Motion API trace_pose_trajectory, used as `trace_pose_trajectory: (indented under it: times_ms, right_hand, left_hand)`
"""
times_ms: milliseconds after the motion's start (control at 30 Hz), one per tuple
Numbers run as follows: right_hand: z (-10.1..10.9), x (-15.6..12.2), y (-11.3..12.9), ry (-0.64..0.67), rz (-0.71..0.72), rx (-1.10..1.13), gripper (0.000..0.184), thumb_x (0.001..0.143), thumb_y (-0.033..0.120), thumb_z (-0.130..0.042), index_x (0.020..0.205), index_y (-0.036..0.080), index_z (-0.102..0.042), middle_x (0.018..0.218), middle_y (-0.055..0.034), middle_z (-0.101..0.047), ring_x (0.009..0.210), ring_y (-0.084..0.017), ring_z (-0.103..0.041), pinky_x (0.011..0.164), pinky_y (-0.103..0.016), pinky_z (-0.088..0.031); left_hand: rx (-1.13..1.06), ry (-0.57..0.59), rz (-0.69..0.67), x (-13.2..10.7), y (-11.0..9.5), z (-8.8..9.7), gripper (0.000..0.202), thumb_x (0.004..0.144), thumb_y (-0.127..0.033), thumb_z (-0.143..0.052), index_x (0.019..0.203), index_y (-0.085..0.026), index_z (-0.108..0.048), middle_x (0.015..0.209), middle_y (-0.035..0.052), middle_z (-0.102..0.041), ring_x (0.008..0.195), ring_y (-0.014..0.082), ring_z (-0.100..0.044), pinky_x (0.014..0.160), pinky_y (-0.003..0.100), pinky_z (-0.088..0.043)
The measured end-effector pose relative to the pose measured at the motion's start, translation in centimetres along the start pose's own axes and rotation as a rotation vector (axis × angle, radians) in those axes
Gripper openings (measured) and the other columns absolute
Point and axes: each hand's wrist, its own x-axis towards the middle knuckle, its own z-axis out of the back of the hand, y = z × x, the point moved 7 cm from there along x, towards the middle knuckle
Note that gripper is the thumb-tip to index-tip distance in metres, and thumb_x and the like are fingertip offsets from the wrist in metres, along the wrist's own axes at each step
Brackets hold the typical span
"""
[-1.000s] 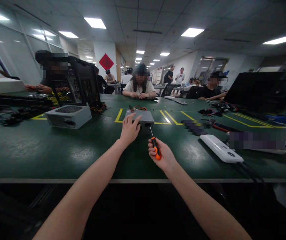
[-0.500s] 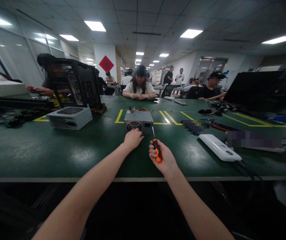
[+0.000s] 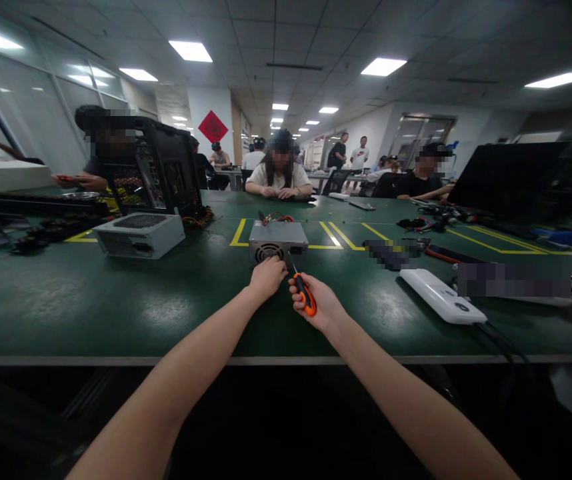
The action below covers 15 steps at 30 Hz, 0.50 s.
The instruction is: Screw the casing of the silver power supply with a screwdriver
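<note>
A grey metal power supply [image 3: 279,241] with a round fan grille on its near face stands on the green table [image 3: 116,300], with coloured wires behind it. My left hand [image 3: 267,277] is curled at the bottom of its near face, fingers pinched together on something I cannot make out. My right hand [image 3: 316,303] grips an orange-and-black screwdriver [image 3: 303,293], its thin shaft pointing up and left towards the power supply's near face.
A second power supply [image 3: 139,235] lies to the left beside a black computer case [image 3: 161,170]. A white device [image 3: 441,297] with a cable lies to the right, near loose cables and a black panel [image 3: 526,180]. Other people sit around the table.
My left hand came off the top of the power supply and dropped to its near lower edge. The right hand with the screwdriver moved left, closer to the left hand, its tip now at the box.
</note>
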Motion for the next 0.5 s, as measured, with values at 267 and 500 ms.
trace_pose_trajectory:
  times_ms: [267, 500]
  right_hand:
    - [0.1, 0.69, 0.12, -0.04, 0.004, -0.022, 0.026, 0.088, 0.026, -0.036, 0.073, 0.011, -0.051, 0.051, 0.0006, -0.048, 0.037, -0.004, -0.04, 0.032, -0.012, -0.03]
    - [0.27, 0.57, 0.3, -0.077, 0.038, -0.041, 0.021, 0.085, 0.022, -0.04, 0.072, 0.011, -0.051, 0.052, 0.0006, -0.049, 0.038, -0.004, -0.041, 0.033, -0.012, -0.032]
  left_hand:
    - [-0.02, 0.007, 0.031, -0.03, 0.12, 0.01, 0.016, 0.085, -0.027, -0.045, 0.085, -0.019, -0.059, 0.096, 0.0055, -0.056, 0.09, 0.0179, -0.054, 0.072, 0.027, -0.044]
    - [-0.088, -0.01, 0.054, 0.1, 0.59, -0.14, 0.014, 0.086, -0.026, -0.044, 0.088, -0.019, -0.056, 0.098, 0.0054, -0.058, 0.091, 0.0177, -0.055, 0.072, 0.027, -0.043]
